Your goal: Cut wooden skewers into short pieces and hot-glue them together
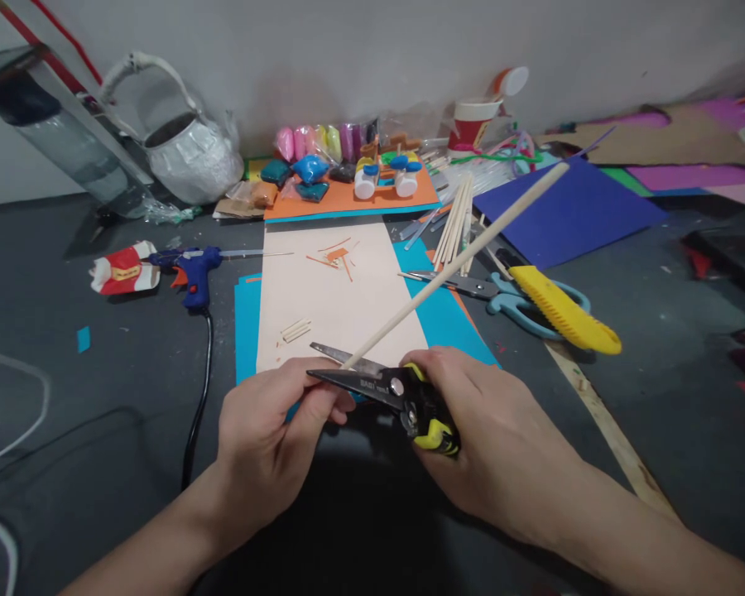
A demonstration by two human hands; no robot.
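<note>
My right hand is closed around the black and yellow handles of a pair of scissors. The blades point left and lie around a thin wooden stick near its lower end. That lower end is pinched between the thumb and fingers of my left hand, close to the blade tips. From there the stick slants up to the right. Beyond the hands, a cream sheet of paper lies over blue sheets, bearing several short cut stick pieces and orange scraps.
A blue glue gun with a black cord lies left. On the right are light-blue scissors, a yellow cutter and a bundle of sticks. Clay packets, a silver basket and a red cup stand behind.
</note>
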